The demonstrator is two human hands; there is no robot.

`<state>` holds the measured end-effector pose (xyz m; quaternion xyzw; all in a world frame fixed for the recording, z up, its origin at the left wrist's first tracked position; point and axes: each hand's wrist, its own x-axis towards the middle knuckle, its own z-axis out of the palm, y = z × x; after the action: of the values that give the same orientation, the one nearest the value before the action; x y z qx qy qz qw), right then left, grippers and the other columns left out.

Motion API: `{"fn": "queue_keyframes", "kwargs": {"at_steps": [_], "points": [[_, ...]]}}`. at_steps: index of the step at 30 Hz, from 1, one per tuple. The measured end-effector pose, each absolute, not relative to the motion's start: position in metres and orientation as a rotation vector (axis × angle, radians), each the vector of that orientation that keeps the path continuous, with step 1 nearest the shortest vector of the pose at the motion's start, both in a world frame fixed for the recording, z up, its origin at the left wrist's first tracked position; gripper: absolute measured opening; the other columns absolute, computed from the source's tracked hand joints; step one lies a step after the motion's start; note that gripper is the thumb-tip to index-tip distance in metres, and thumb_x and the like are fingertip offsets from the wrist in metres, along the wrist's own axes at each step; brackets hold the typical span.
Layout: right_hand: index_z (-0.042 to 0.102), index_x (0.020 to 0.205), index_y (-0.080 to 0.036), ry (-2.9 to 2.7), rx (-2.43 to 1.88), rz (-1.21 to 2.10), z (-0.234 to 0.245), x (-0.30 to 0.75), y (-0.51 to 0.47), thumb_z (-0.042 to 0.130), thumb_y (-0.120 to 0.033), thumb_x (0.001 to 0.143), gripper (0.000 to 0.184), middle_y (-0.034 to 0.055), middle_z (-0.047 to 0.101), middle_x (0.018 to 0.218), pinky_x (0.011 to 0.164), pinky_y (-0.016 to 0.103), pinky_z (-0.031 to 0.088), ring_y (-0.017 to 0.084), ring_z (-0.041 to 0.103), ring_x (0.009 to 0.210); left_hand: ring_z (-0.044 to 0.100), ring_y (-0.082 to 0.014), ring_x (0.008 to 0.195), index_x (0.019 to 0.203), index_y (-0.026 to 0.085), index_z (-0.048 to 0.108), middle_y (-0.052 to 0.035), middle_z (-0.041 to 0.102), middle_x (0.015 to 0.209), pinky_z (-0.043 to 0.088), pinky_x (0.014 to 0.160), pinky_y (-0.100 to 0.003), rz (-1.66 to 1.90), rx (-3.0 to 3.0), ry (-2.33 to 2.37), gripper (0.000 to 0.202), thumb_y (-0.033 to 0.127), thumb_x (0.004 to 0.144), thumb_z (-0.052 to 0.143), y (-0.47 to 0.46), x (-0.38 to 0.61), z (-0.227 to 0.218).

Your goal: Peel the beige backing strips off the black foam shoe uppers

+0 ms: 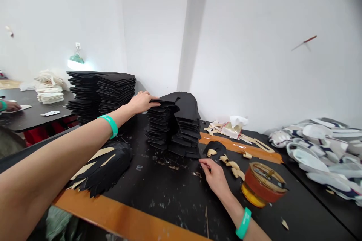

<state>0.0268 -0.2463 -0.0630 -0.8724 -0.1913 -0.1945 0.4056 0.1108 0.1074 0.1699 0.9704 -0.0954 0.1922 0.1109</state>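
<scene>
A black stack [188, 107] of flat, cut pieces stands near the middle of the dark desk [166, 199], its layers uneven along the sides. The left hand [141, 101] reaches across to the stack's upper left edge, its thumb and fingers pinching the topmost layers there. The right hand [216, 176] is low beside the stack's near right corner, thumb and forefinger brought close together; whether anything is between them I cannot tell. Each wrist wears a green wristband [111, 125].

Behind the left forearm rises a taller black pile [115, 94] of similar pieces. Nearer, partly covered by that forearm, a fanned bundle [111, 169] of black pieces lies with beige strips among them. Right of the stack are a small black piece [216, 147] and curled beige scraps [234, 165], then a round container [263, 188] with a brown band and a yellow base. Farther back, a white box [232, 131] sits near an orange strip [263, 153]. A heap of white shoe parts [325, 154] fills the far right.

At left, another person's hand [13, 106] touches a white piece [25, 108] on a separate table [31, 116], near a white stack [49, 96] and a lit lamp [76, 59].
</scene>
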Motion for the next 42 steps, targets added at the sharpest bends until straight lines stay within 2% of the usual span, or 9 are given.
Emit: {"fn": "queue_keyframes", "kwargs": {"at_steps": [6, 12, 17, 22, 27, 33, 38, 40, 42], "points": [[0.068, 0.092, -0.021, -0.449, -2.159, -0.441, -0.058, 0.022, -0.244, 0.048, -0.033, 0.087, 0.024, 0.0068, 0.070, 0.097, 0.083, 0.037, 0.049, 0.023, 0.064, 0.089, 0.055, -0.0248, 0.107, 0.130, 0.024, 0.058, -0.0096, 0.057, 0.120, 0.039, 0.099, -0.031, 0.286, 2.736, -0.500, 0.063, 0.056, 0.076, 0.060, 0.107, 0.090, 0.173], [0.070, 0.091, -0.019, -0.340, -2.016, -0.388, -0.061, 0.028, -0.246, 0.056, -0.045, 0.082, 0.032, 0.0085, 0.072, 0.094, 0.084, 0.038, 0.051, 0.024, 0.067, 0.087, 0.064, -0.0236, 0.094, 0.123, 0.001, 0.058, -0.0184, 0.065, 0.111, 0.050, 0.085, -0.032, 0.346, 2.358, -0.238, 0.073, 0.059, 0.090, 0.029, 0.091, 0.084, 0.187], [0.066, 0.098, -0.015, -0.185, -1.806, -0.318, -0.067, 0.035, -0.252, 0.059, -0.063, 0.076, 0.054, 0.0116, 0.072, 0.093, 0.075, 0.038, 0.055, 0.025, 0.069, 0.082, 0.060, -0.0265, 0.111, 0.118, 0.013, 0.063, -0.0101, 0.068, 0.116, 0.045, 0.102, -0.039, 0.423, 2.122, -0.366, 0.057, 0.057, 0.086, 0.047, 0.085, 0.024, 0.184], [0.064, 0.099, -0.016, -0.064, -1.652, -0.291, -0.067, 0.036, -0.255, 0.062, -0.064, 0.074, 0.054, 0.0103, 0.072, 0.094, 0.065, 0.032, 0.056, 0.023, 0.068, 0.077, 0.046, -0.0220, 0.132, 0.129, 0.033, 0.057, 0.0045, 0.049, 0.143, 0.035, 0.115, -0.043, 0.348, 2.482, -0.593, 0.040, 0.035, 0.090, 0.045, 0.082, -0.089, 0.113], [0.063, 0.106, -0.017, 0.002, -1.570, -0.258, -0.056, 0.029, -0.255, 0.059, -0.064, 0.078, 0.055, 0.0135, 0.069, 0.109, 0.067, 0.034, 0.058, 0.024, 0.069, 0.083, 0.036, -0.0242, 0.139, 0.146, 0.037, 0.030, 0.0046, 0.029, 0.153, 0.035, 0.117, -0.045, -0.147, 2.695, -0.774, 0.085, 0.006, 0.069, 0.050, 0.071, -0.156, 0.015], [0.049, 0.134, -0.024, -0.271, -1.723, 0.129, -0.036, -0.001, -0.232, 0.060, -0.057, 0.081, 0.063, 0.0104, 0.059, 0.130, 0.097, 0.041, 0.049, 0.027, 0.057, 0.119, 0.041, -0.0272, 0.136, 0.147, 0.036, 0.024, -0.0022, 0.033, 0.151, 0.040, 0.114, -0.043, -0.195, 2.722, -0.774, 0.079, 0.014, 0.079, 0.056, 0.065, -0.163, -0.017], [0.026, 0.149, -0.030, -0.377, -1.949, 0.100, -0.041, -0.025, -0.223, 0.067, -0.041, 0.078, 0.082, 0.0067, 0.028, 0.155, 0.114, 0.050, 0.024, 0.028, 0.023, 0.143, 0.051, -0.0278, 0.127, 0.149, 0.038, 0.016, -0.0040, 0.044, 0.146, 0.048, 0.104, -0.040, -0.149, 2.617, -0.709, 0.080, 0.057, 0.083, 0.056, 0.079, -0.154, -0.002], [0.022, 0.150, -0.032, -0.363, -2.019, 0.091, -0.047, -0.036, -0.228, 0.063, -0.041, 0.081, 0.081, 0.0052, 0.024, 0.156, 0.113, 0.050, 0.026, 0.028, 0.023, 0.143, 0.056, -0.0247, 0.121, 0.150, 0.038, 0.011, -0.0036, 0.051, 0.141, 0.050, 0.100, -0.037, -0.100, 2.594, -0.603, 0.078, 0.062, 0.085, 0.047, 0.093, -0.142, 0.002], [0.030, 0.148, -0.035, -0.384, -2.109, 0.114, -0.053, -0.047, -0.235, 0.060, -0.044, 0.084, 0.071, 0.0031, 0.032, 0.153, 0.110, 0.047, 0.034, 0.029, 0.032, 0.140, 0.056, -0.0231, 0.118, 0.148, 0.035, 0.023, -0.0037, 0.058, 0.133, 0.049, 0.099, -0.037, 0.051, 2.665, -0.440, 0.062, 0.055, 0.092, 0.038, 0.108, -0.123, 0.003]]}}
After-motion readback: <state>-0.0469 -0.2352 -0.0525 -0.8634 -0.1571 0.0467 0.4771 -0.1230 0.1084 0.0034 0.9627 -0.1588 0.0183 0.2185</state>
